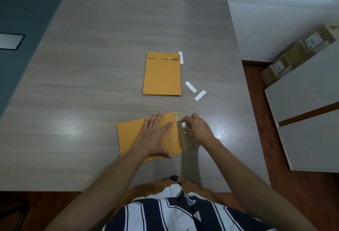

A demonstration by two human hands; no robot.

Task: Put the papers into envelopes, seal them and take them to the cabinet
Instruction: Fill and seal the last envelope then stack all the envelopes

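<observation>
Two hands work: left hand [156,135] presses the envelope [146,139] flat, right hand [197,130] pinches the strip [183,125]; it could tear.

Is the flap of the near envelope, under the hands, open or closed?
Open. The flap lies spread flat beside the envelope, its inner side up, while the right hand pinches the white strip on it.

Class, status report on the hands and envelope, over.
Left hand flat on envelope. Right hand pinching white strip at open flap. Nothing obstructing.
</observation>
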